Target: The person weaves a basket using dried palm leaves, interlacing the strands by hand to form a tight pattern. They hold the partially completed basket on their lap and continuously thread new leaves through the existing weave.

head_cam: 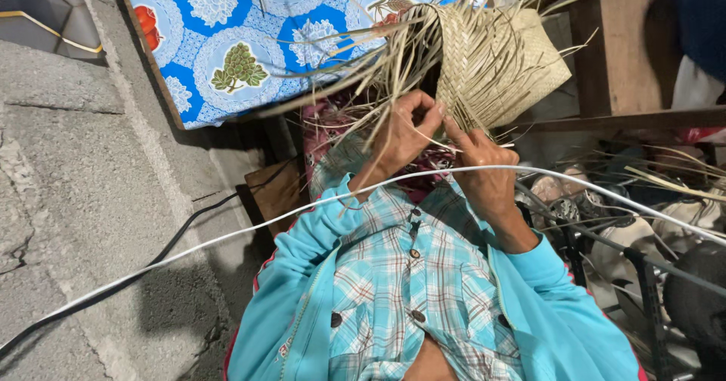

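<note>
Nearest the camera, a plaid shirt (401, 290) under a turquoise jacket (302, 275) fills the lower frame, w/ a white cable (227, 237) crossing in front of the chest and a black cable (174, 245) running off over the concrete floor (91, 161).

Beyond that, a part-woven palm-leaf basket (514, 55) is held up by both hands, approx. at the centre top of the view, just off the edge of a blue floral cloth (227, 40) and beside a wooden frame (620, 55). The left hand (404, 131) is closed around a bundle of loose strips (355, 86); fingers are curled tight, grip narrow. The right hand (484, 165) is seen pinching a single strip betw. thumb and forefinger, at the lower edge of the woven part.

Progress, as judged: the body toward the right is already plaited into a tight, even weave, so a good part of the work is taken as done. On the left side many strips are left unwoven, fanning out long and free, and no finished rim can be made out; that portion, plus trimming of ends, is judged outstanding. How much is woven on the far side cannot be told, as it is hidden. Further loose strips (665, 177) lie at the right edge.
</note>
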